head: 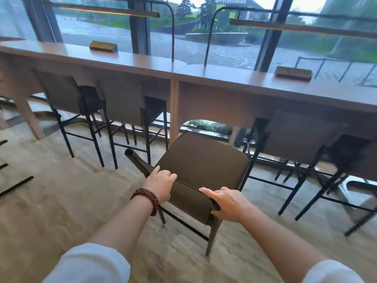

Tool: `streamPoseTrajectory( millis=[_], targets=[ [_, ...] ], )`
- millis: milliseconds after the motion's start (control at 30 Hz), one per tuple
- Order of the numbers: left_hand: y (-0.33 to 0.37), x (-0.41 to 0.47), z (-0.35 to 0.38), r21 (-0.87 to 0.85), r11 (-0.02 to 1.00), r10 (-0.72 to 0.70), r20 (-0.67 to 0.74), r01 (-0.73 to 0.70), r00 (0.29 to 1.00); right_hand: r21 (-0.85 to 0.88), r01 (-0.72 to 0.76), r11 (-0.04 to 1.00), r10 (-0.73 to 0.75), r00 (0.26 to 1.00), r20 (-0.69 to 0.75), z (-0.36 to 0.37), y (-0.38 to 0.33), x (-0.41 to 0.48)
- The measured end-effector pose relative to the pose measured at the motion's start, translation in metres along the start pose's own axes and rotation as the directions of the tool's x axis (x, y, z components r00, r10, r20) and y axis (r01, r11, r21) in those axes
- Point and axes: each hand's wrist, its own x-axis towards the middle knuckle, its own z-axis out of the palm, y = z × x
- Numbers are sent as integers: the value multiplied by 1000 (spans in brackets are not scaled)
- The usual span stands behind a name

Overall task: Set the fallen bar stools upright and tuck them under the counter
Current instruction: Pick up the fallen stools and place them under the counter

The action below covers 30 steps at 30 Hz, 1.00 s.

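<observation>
The left hand [161,185] and right hand [226,203] grip the tilted stool [204,160], fingers [169,175] curled over its back; upright stools [126,107] at ten o'clock under the surface [142,60]

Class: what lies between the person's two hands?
In the head view, the brown upholstered edge of the bar stool spans the gap between the left hand and right hand; both grip it.

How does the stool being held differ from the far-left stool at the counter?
The held stool stands out on the carpet; the far-left stool sits tucked under the counter. The left hand and right hand grip the held stool's backrest; nobody touches the far-left stool. Both have brown backs and black legs.
</observation>
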Motion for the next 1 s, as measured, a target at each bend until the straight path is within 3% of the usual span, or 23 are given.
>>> streamPoseTrajectory(
  millis=[167,267,600,1000],
  targets=[
    [4,33,-5,-126,992,-7,-5,6,1000,91,-255,963,266,955,-135,6,9,22],
    [8,56,-10,-194,981,-10,13,12,1000,161,-345,925,365,924,-115,2,25,41],
    [26,146,-23,-347,938,-17,17,22,1000,254,-497,830,526,848,-61,-12,99,84],
    [26,192,-23,-410,912,33,26,-19,999,597,-611,519,704,702,106,-18,128,109]
  ],
)
